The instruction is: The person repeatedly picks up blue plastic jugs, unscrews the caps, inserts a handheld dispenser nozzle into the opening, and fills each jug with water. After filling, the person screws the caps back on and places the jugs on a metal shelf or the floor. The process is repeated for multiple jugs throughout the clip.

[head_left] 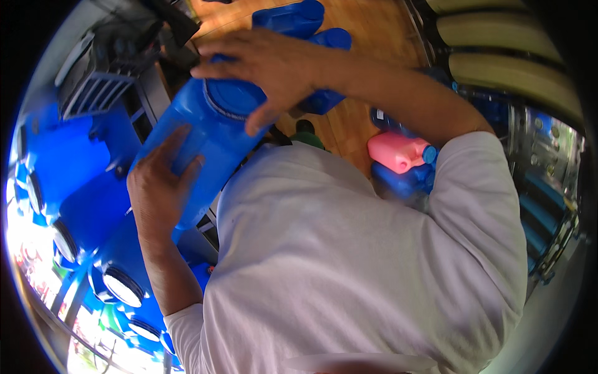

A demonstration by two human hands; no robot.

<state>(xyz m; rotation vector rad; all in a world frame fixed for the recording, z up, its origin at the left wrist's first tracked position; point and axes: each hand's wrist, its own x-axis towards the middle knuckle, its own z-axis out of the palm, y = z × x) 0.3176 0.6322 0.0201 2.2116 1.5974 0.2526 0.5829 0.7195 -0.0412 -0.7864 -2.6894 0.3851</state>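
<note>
A tilted blue plastic drum [212,154] is held up before my white shirt, its round lid [236,96] with a ribbed rim facing up and away. Along the drum's left side lies my left hand [161,180], fingers and thumb pressed to the wall. My right hand [261,70] reaches across the lid, thumb on the near edge and fingers spread over the far edge. Part of the lid is hidden under that hand. The drum's base is partly hidden by my left hand and forearm.
Several large blue drums [93,219] with dark-rimmed lids are stacked at left. Blue containers [289,18] stand on the wood-patterned floor [373,28] ahead. A pink jerrycan [397,152] with a blue cap sits right, above blue containers. A grey slatted crate-like object [98,93] is upper left.
</note>
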